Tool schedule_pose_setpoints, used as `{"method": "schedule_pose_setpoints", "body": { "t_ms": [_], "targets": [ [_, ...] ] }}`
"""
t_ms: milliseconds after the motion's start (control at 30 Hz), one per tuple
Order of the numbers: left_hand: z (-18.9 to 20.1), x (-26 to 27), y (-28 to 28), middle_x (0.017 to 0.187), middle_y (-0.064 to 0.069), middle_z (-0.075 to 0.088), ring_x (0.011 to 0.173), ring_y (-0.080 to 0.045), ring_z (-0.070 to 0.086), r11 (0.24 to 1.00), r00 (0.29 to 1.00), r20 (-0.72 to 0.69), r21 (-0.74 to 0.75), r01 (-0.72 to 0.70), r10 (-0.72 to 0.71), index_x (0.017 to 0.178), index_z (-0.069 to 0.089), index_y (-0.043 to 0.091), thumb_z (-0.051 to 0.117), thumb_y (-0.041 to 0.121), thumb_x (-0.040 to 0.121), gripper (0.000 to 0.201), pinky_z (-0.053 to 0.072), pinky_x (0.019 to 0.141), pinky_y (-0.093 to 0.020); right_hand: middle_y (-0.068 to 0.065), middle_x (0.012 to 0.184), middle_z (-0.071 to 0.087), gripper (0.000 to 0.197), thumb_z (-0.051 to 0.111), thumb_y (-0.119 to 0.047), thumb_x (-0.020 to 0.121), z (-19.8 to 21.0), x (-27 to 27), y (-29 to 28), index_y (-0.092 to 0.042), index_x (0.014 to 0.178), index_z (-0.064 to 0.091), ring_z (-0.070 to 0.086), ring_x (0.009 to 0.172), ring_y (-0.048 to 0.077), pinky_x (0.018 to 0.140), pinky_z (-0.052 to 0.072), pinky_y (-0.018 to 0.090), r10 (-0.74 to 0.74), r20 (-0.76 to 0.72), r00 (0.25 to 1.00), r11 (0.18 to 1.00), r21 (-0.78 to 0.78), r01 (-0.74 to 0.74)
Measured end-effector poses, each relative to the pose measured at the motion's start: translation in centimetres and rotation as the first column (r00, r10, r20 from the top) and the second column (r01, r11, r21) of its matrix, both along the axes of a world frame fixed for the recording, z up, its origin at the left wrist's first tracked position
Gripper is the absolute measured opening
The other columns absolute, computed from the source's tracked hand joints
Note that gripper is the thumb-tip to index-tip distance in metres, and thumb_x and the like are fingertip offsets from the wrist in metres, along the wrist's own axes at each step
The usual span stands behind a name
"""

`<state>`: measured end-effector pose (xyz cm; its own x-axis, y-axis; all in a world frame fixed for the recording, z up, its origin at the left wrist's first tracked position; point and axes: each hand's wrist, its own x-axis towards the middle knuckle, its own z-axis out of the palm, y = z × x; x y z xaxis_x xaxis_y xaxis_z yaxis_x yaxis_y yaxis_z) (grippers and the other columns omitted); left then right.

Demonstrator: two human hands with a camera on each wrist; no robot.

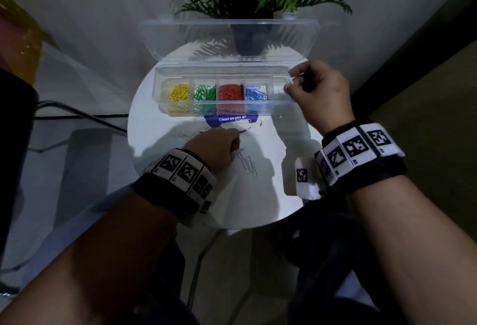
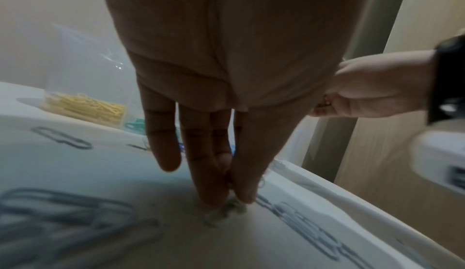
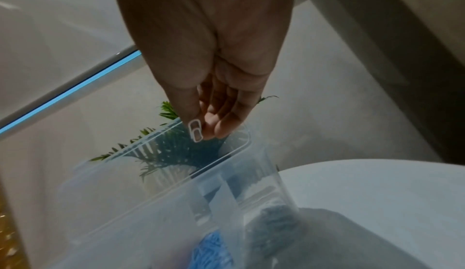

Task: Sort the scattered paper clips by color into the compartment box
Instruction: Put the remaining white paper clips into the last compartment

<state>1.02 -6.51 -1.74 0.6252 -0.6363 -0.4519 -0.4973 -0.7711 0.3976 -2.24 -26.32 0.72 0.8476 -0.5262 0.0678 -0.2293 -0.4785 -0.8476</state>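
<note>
Right wrist view: right hand (image 3: 214, 70) pinches a white wire paper clip (image 3: 195, 130) between thumb and fingertips, over the rightmost cell of the clear plastic compartment box (image 1: 224, 113). Left hand (image 1: 214, 148) fingertips down on loose white clips (image 1: 249, 166) on the round white table (image 1: 271, 195); actual grasp unclear. Cells left to right: yellow, green, red, blue clips.
</note>
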Motion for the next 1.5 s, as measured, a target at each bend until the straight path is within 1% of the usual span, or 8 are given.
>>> {"method": "schedule_pose_setpoints", "body": {
  "t_ms": [167, 400, 567, 700, 933, 1100, 1200, 1500],
  "targets": [
    [0.4, 0.3, -1.0, 0.091, -0.008, 0.061, 0.079, -0.022, 0.050, 0.993, 0.998, -0.024, -0.106, -0.054, 0.051, 0.083, 0.044, 0.018, 0.057, 0.006, 0.082, 0.017, 0.039, 0.072, -0.029, -0.007, 0.067, 0.057, 0.014, 0.064, -0.009, 0.078, -0.4, 1.5, -0.8, -0.013, 0.091, 0.066, 0.051, 0.054, -0.005, 0.059, 0.040, 0.007, -0.043, -0.005, 0.999, 0.999, -0.030, 0.043],
    [3.0, 1.3, -4.4, 0.068, 0.011, 0.051, 0.061, 0.001, 0.049, 0.878, 0.977, 0.006, -0.440, -0.189, 0.214, 0.077, 0.053, 0.018, 0.059, -0.001, 0.079, 0.019, 0.035, 0.059, -0.002, -0.005, 0.084, 0.063, 0.015, 0.058, -0.009, 0.085, 0.0, 0.6, -1.6, -0.014, 0.093, 0.069, 0.054, 0.056, -0.011, 0.057, 0.037, -0.003, -0.035, -0.015, 0.999, 0.998, -0.045, 0.035],
    [2.8, 2.1, -7.0, 0.083, 0.000, 0.059, 0.076, -0.011, 0.047, 0.814, 0.923, 0.185, -0.551, -0.186, 0.337, 0.081, 0.065, 0.010, 0.053, 0.001, 0.076, 0.016, 0.033, 0.069, -0.015, -0.012, 0.072, 0.060, 0.014, 0.058, -0.009, 0.083, 0.5, -1.7, -2.6, -0.015, 0.086, 0.070, 0.053, 0.055, -0.010, 0.057, 0.034, -0.004, 0.040, -0.108, 0.993, 0.993, -0.104, -0.052],
    [2.3, 2.2, -8.8, 0.084, 0.001, 0.054, 0.072, -0.012, 0.045, 0.789, 0.920, 0.215, -0.597, -0.142, 0.328, 0.084, 0.066, 0.007, 0.055, 0.002, 0.076, 0.015, 0.033, 0.070, -0.019, -0.008, 0.071, 0.060, 0.016, 0.056, -0.006, 0.082, 0.2, -3.3, -2.3, -0.013, 0.084, 0.071, 0.054, 0.064, 0.006, 0.060, 0.036, 0.005, 0.151, -0.209, 0.966, 0.971, -0.154, -0.185],
    [1.9, 2.2, -8.6, 0.106, -0.010, 0.065, 0.082, -0.016, 0.055, 0.833, 0.940, 0.253, -0.550, -0.054, 0.228, 0.099, 0.069, 0.009, 0.058, 0.003, 0.078, 0.025, 0.037, 0.079, -0.017, -0.004, 0.079, 0.062, 0.016, 0.057, -0.007, 0.082, 0.6, -3.8, -2.3, -0.017, 0.082, 0.069, 0.054, 0.074, 0.011, 0.067, 0.037, 0.017, 0.229, -0.381, 0.896, 0.947, -0.126, -0.296],
    [3.1, 1.8, -4.8, 0.098, -0.009, 0.066, 0.088, -0.023, 0.059, 0.832, 0.919, 0.236, -0.535, -0.147, 0.315, 0.092, 0.070, 0.010, 0.059, 0.007, 0.080, 0.016, 0.037, 0.080, -0.019, 0.000, 0.073, 0.062, 0.014, 0.073, -0.008, 0.069, 0.6, -4.2, -1.2, -0.018, 0.076, 0.065, 0.058, 0.075, 0.016, 0.057, 0.040, 0.018, 0.338, -0.727, 0.597, 0.852, -0.033, -0.522],
    [3.2, 1.5, -1.5, 0.090, -0.002, 0.063, 0.078, -0.014, 0.055, 0.900, 0.952, 0.165, -0.400, -0.174, 0.257, 0.093, 0.069, 0.010, 0.061, 0.009, 0.083, 0.013, 0.033, 0.069, -0.012, 0.009, 0.093, 0.070, 0.021, 0.071, -0.001, 0.068, 0.1, -4.6, 0.2, -0.012, 0.085, 0.069, 0.065, 0.088, 0.023, 0.057, 0.041, 0.020, 0.325, -0.813, 0.484, 0.805, -0.030, -0.592],
    [1.8, 1.3, 5.1, 0.106, -0.003, 0.059, 0.091, -0.019, 0.054, 0.972, 0.972, 0.080, 0.059, -0.228, 0.223, 0.106, 0.059, 0.019, 0.064, 0.029, 0.082, 0.026, 0.044, 0.087, -0.031, 0.014, 0.109, 0.065, 0.019, 0.052, -0.006, 0.082, -0.9, -4.3, 3.8, -0.006, 0.097, 0.063, 0.058, 0.105, 0.030, 0.078, 0.041, 0.025, 0.277, -0.740, 0.613, 0.804, -0.171, -0.570]
  ]
}}
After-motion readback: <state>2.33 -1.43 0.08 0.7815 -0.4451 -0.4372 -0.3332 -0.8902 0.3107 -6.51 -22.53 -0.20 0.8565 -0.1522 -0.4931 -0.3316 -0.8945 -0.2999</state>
